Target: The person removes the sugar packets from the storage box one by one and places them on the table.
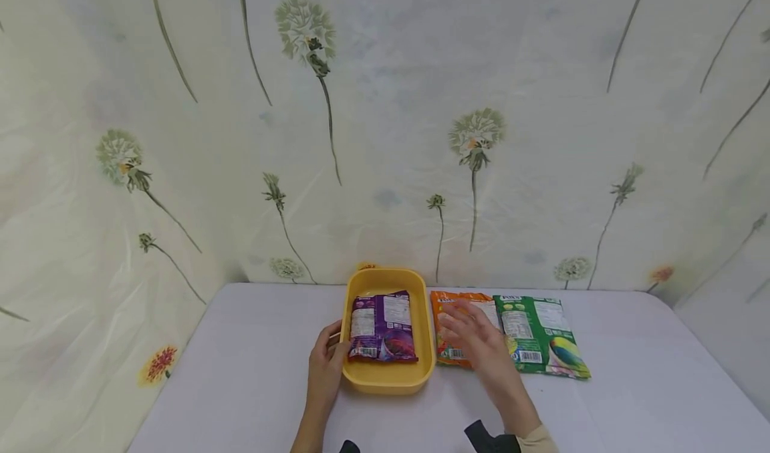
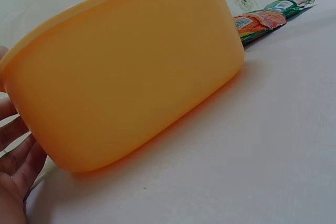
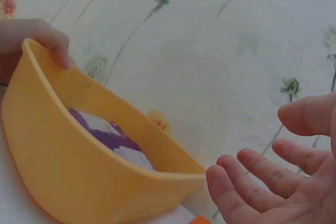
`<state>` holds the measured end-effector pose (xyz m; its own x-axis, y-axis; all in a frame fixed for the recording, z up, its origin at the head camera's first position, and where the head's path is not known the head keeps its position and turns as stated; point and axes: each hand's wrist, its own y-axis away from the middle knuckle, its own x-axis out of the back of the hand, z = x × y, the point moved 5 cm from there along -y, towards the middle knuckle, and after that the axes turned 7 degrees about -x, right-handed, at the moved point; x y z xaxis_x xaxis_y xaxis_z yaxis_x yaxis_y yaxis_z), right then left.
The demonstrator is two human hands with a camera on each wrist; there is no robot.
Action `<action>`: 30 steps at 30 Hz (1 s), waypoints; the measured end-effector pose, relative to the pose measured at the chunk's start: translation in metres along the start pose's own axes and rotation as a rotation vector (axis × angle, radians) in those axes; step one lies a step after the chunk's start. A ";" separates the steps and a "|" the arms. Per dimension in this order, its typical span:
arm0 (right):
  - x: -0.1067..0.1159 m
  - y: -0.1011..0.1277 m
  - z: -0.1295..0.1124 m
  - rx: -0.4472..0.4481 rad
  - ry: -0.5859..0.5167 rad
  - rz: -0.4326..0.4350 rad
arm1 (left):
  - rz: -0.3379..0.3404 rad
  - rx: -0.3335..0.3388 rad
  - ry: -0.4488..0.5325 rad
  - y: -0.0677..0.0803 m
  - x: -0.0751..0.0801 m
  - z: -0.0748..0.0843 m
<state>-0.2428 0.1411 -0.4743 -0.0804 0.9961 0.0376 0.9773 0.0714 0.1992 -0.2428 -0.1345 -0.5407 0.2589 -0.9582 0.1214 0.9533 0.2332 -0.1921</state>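
A person is standing at a white-covered table (image 1: 240,373) set against a pale wall sheet printed with dandelions (image 1: 385,105). The left hand (image 1: 325,366) is gripping the left rim of a yellow, rounded-rectangular plastic tub (image 1: 388,379), thumb hooked over the edge and fingers (image 2: 16,150) lying against its outer wall. A purple foil snack packet (image 1: 382,327) is lying flat inside the tub, printed back facing up.

The right hand (image 1: 478,346) is hovering just right of the tub, fingers (image 3: 252,182) spread and loosely bent, gripping nothing. It is sitting over an orange foil snack packet (image 1: 448,346) lying flat on the table just beside the tub; whether the palm is touching the packet cannot be told. A green foil snack packet (image 1: 541,336) is lying immediately to the right of the orange one, their long edges touching or slightly overlapping.
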 end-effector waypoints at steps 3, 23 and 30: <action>-0.012 0.002 -0.003 -0.022 -0.034 -0.055 | 0.000 0.001 0.006 0.000 0.001 0.000; -0.070 -0.004 0.000 -0.117 -0.173 -0.228 | 0.002 -0.005 0.017 0.000 0.001 -0.002; -0.079 -0.014 0.005 -0.180 -0.167 -0.147 | -0.008 -0.007 0.016 0.000 0.001 -0.001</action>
<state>-0.2490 0.0617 -0.4845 -0.1703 0.9718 -0.1634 0.9059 0.2196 0.3622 -0.2426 -0.1360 -0.5414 0.2491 -0.9626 0.1068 0.9540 0.2249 -0.1981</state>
